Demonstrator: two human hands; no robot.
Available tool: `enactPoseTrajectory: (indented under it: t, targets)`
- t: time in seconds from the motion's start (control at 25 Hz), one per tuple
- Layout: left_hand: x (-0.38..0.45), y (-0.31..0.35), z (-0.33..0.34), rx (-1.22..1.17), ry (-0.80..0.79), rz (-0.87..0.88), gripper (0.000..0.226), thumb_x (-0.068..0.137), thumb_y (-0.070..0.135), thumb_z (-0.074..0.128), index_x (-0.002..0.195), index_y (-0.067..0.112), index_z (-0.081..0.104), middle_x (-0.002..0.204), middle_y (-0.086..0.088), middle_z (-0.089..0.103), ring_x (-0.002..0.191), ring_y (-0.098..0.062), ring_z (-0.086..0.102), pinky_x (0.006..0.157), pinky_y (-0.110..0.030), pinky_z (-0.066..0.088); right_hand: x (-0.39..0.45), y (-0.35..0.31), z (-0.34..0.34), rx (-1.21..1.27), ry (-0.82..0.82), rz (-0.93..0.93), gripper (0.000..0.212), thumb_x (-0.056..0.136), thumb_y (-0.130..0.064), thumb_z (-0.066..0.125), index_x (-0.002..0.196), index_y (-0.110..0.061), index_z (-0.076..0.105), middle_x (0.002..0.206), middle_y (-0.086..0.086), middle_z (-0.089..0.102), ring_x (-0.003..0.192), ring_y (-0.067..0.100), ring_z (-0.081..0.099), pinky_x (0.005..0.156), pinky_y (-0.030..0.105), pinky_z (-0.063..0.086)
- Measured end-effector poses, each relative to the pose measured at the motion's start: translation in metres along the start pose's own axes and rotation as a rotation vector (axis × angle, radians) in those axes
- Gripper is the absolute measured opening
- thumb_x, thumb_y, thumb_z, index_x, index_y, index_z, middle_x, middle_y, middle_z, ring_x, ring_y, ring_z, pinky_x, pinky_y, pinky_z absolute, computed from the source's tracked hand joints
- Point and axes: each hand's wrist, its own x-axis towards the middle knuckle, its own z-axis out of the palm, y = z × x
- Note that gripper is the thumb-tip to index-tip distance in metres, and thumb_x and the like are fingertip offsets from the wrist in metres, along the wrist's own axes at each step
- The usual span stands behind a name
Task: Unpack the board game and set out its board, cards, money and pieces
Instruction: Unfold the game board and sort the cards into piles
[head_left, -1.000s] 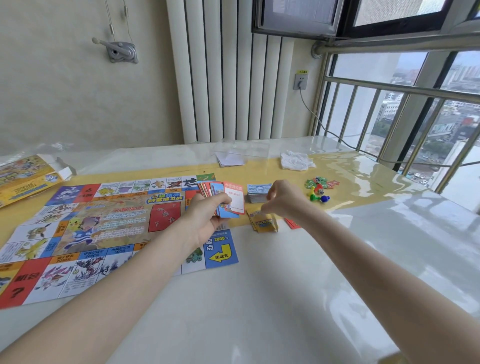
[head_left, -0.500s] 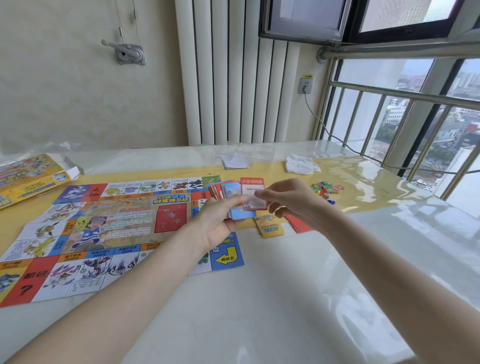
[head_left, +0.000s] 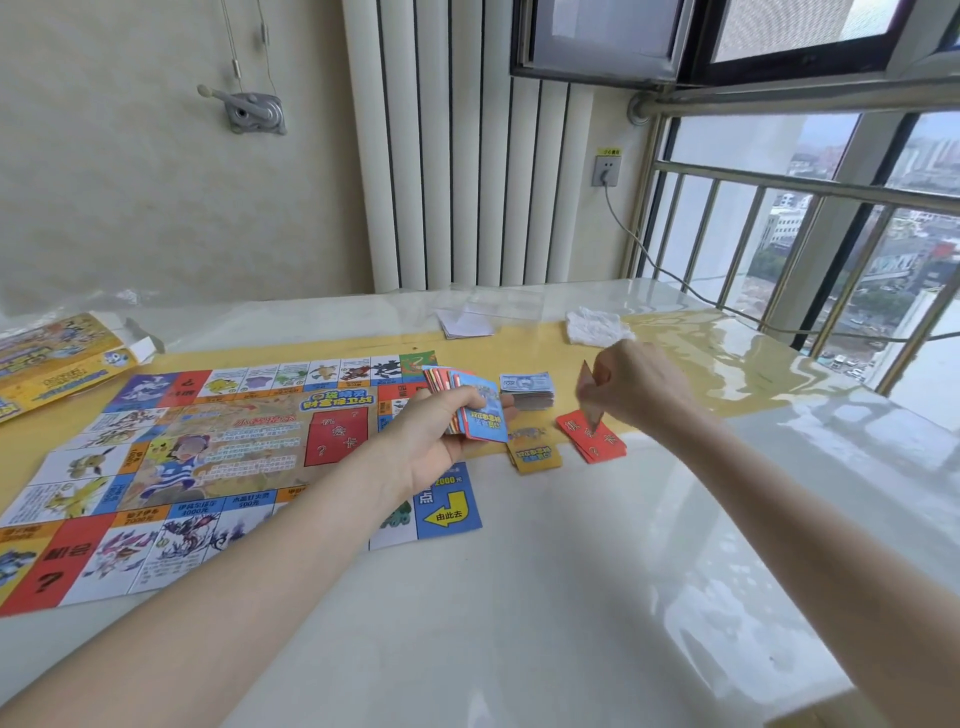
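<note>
The colourful game board (head_left: 218, 462) lies unfolded on the table's left half. Over its right edge my left hand (head_left: 441, 441) grips a fanned stack of cards (head_left: 470, 405) with a blue card in front. My right hand (head_left: 636, 387) pinches a single red card (head_left: 591, 397), held edge-on just above a small pile of red cards (head_left: 595, 441). A yellow card pile (head_left: 535, 449) lies beside the red one, and a stack of paper money (head_left: 527, 389) sits behind both piles.
The open yellow game box (head_left: 57, 364) rests at the far left. White papers (head_left: 465, 325) and a crumpled white cloth (head_left: 597, 327) lie near the back edge. A power cable (head_left: 675, 283) runs along the window rail at the right.
My right hand pulled a red card from the fan in my left hand and carried it right, over the red pile. The camera view shifted a little.
</note>
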Motion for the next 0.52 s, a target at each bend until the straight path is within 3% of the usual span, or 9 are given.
enactPoseTrajectory:
  t: [0.12,0.24,0.36,0.44,0.52]
  targets:
    - [0.0,-0.004,0.01,0.044,-0.067,0.008,0.019,0.088,-0.008,0.042,0.095,0.001,0.057,0.089,-0.014,0.07,0.079,-0.025,0.069,0.072,-0.038,0.056,-0.003,0.007,0.015,-0.351,-0.064,-0.067,0.036,0.083,-0.021,0.058,0.058,-0.012,0.034,0.071,0.004,0.042,0.068,0.026,0.045,0.047,0.024,0.026]
    - [0.001,-0.005,0.013,0.055,-0.087,0.007,0.018,0.089,-0.008,0.045,0.094,0.003,0.058,0.083,-0.01,0.072,0.07,-0.02,0.071,0.065,-0.035,0.058,-0.004,0.014,0.038,-0.245,-0.285,-0.021,0.046,0.09,-0.048,0.047,0.062,-0.013,0.038,0.067,0.003,0.042,0.069,0.025,0.046,0.045,0.026,0.025]
    - [0.003,-0.005,0.007,0.029,0.003,-0.016,0.016,0.085,-0.008,0.056,0.082,0.007,0.059,0.063,-0.005,0.071,0.055,-0.017,0.069,0.055,-0.035,0.057,-0.001,0.014,0.036,-0.121,-0.325,0.025,0.047,0.095,-0.043,0.039,0.072,-0.004,0.052,0.077,0.011,0.052,0.071,0.025,0.05,0.049,0.027,0.03]
    - [0.002,-0.006,0.003,0.015,0.023,-0.026,0.015,0.082,-0.007,0.061,0.079,0.008,0.06,0.061,-0.006,0.07,0.054,-0.017,0.069,0.056,-0.037,0.056,0.001,0.008,0.027,0.14,-0.182,0.012,0.044,0.096,-0.033,0.044,0.082,0.004,0.061,0.075,0.012,0.057,0.065,0.023,0.051,0.051,0.027,0.033]
    - [0.0,-0.006,0.002,-0.008,0.005,-0.038,0.01,0.081,-0.003,0.063,0.08,0.007,0.061,0.064,-0.007,0.071,0.055,-0.017,0.069,0.057,-0.037,0.057,-0.003,-0.003,0.017,0.633,-0.242,0.006,0.038,0.091,-0.032,0.056,0.082,0.004,0.064,0.071,0.01,0.06,0.058,0.019,0.049,0.051,0.025,0.038]
